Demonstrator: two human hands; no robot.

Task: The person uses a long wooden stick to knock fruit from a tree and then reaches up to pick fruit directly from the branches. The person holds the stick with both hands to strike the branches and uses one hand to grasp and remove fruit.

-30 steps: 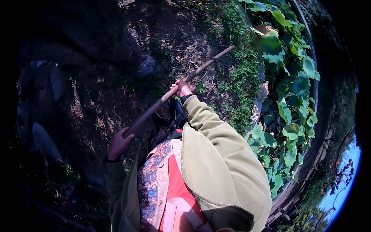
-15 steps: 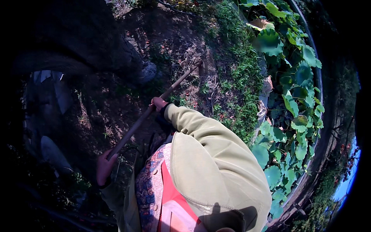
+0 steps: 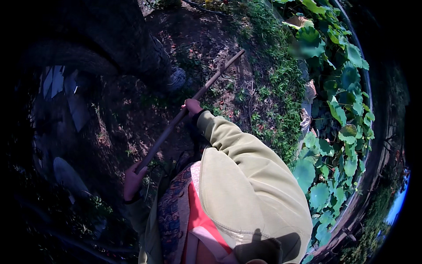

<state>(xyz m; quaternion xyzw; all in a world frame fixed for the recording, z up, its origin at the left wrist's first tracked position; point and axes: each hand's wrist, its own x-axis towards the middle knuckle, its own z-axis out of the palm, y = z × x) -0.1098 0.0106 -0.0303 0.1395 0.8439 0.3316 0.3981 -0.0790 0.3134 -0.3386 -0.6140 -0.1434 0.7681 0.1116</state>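
A long brown wooden pole [image 3: 165,135] slants from lower left to upper right above the ground. My left hand [image 3: 133,182] is closed around its near end. Farther up, my right hand [image 3: 192,107] grips the shaft at about the middle. The pole's far end reaches over a patch of leaf litter [image 3: 226,59] beside green weeds. No tool head can be made out at that end. Both arms wear olive-green sleeves [image 3: 224,132], and the front of my open jacket fills the lower middle of the view.
At the upper left, a thick tree trunk [image 3: 149,57] stands close to the pole. Low grass [image 3: 281,75] edges a pale kerb on the right. Beyond it grow several broad lotus-like leaves [image 3: 320,196]. Pale slabs [image 3: 69,176] lie in shade at left.
Both hands have moved up and to the right with the pole, and its far end has gone farther away over the litter. The whole view has also shifted slightly.
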